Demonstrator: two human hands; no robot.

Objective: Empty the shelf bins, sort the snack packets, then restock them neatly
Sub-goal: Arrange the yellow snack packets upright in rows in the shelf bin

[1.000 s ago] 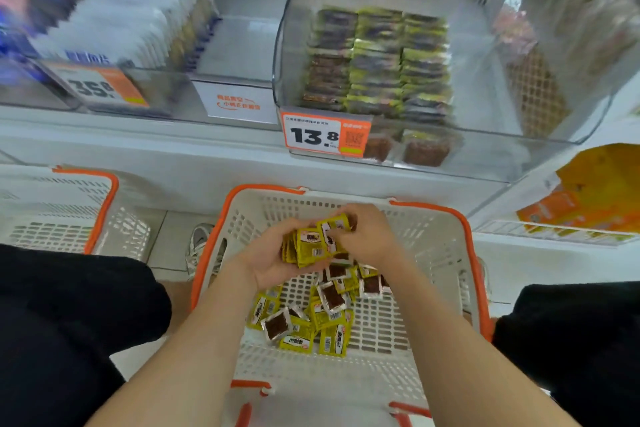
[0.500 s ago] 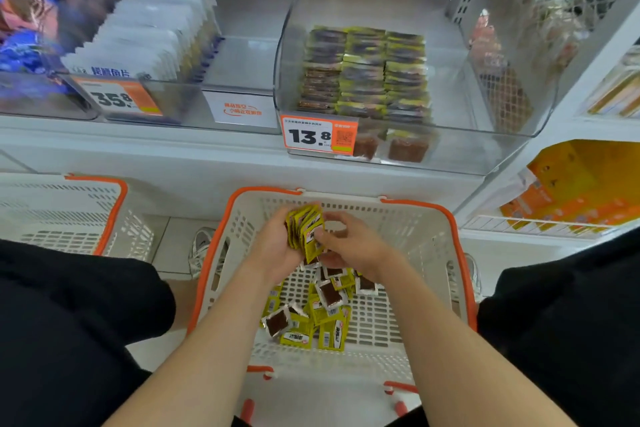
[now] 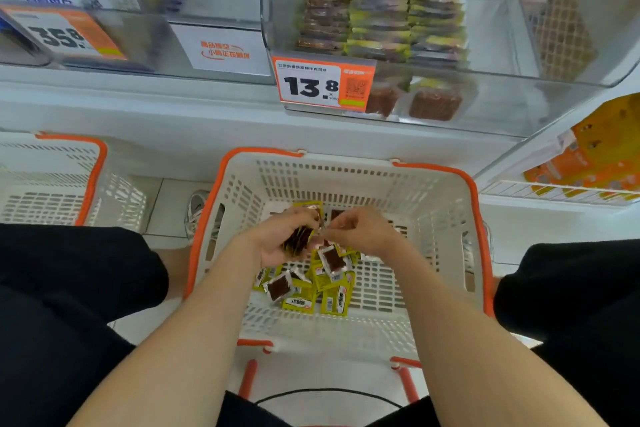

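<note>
A white basket with an orange rim (image 3: 478,225) sits between my knees. Several loose yellow snack packets (image 3: 311,284) lie on its floor. My left hand (image 3: 277,239) grips a stack of the yellow packets (image 3: 300,236) on edge over the basket. My right hand (image 3: 360,230) meets it from the right, fingertips pinching the stack's edge. Above, a clear shelf bin (image 3: 485,104) holds rows of the same packets (image 3: 381,3), stacked neatly behind a 13.8 price tag (image 3: 322,83).
A second white basket (image 3: 69,180) stands to the left. A neighbouring clear bin (image 3: 145,45) at upper left holds white packets and a 35.8 tag. Orange bags (image 3: 599,156) sit on a lower shelf at right. My black-clad knees flank the basket.
The view has tilted down and closer to the shelf. Both hands have lowered deeper into the basket, and the stack in my left hand has turned more edge-on.
</note>
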